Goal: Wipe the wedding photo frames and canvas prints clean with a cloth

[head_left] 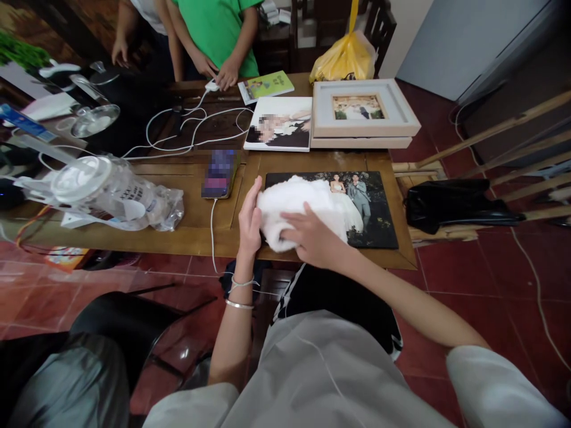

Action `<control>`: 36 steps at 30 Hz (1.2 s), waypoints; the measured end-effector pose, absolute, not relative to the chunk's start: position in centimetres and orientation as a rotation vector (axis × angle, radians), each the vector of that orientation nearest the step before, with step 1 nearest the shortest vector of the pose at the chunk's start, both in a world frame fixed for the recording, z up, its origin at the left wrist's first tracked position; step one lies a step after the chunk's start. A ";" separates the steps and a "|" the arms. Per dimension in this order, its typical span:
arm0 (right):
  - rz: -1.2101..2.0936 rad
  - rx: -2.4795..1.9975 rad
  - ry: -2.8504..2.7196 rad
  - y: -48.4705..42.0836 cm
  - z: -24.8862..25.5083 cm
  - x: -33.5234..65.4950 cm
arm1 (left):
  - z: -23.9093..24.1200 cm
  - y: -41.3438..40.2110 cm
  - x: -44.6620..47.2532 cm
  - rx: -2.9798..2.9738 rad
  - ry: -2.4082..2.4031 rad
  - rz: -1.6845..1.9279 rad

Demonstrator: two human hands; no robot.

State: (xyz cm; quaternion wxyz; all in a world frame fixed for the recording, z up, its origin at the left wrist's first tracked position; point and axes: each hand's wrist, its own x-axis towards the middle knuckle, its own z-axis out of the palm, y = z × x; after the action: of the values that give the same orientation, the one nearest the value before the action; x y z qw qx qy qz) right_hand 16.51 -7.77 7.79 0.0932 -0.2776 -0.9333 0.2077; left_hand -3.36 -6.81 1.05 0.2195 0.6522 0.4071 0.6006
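Red floor tiles (468, 267) spread under a low wooden table (196, 226) crowded with things. Near the table's near edge lies a dark photo print (375, 208) of a couple in wedding clothes, flat on the wood. Over the print's left part sits a bunched white cloth (294, 205). The left hand (250, 223) stands at the cloth's left side, fingers curled against it, its grip closed lightly on the fabric's edge; two bangles ring its wrist. The right hand (312, 238) lies on top of the cloth's near part, fingers spread and pressing down into it, holding it against the print.

Just left of the left hand a phone (219, 173) rests on the table with a white cable running off its near end. Farther left lies a clear plastic bag (134, 199) with a small white fan in it. Far of the print sit another photo print (280, 125) and, to its right, a stack of pale picture frames (363, 113). A yellow bag (343, 59) stands behind the frames. White charging cables (187, 128) tangle across the far left. At the far edge, a person in a green shirt (218, 30) rests both hands on the table. A black bag (450, 202) lies on bamboo poles to the right.
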 end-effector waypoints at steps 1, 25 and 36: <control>0.640 -0.767 -2.783 -8.9 7.9 17.0 | 1.0 -6.8 -3.4 1.818 1.122 1.670; 0.770 -0.964 -2.326 2.9 7.8 14.2 | 0.6 -6.4 -3.1 1.980 1.419 1.265; 0.445 -1.263 -2.309 0.2 5.9 31.2 | 0.8 -6.5 -3.0 1.980 1.425 1.260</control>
State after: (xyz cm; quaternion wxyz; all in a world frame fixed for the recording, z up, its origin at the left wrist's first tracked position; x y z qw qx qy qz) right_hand 31.15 0.24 5.93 0.2339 -0.4600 -0.8411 0.1621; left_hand -3.05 -6.52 0.85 0.1967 0.7070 0.5088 0.4501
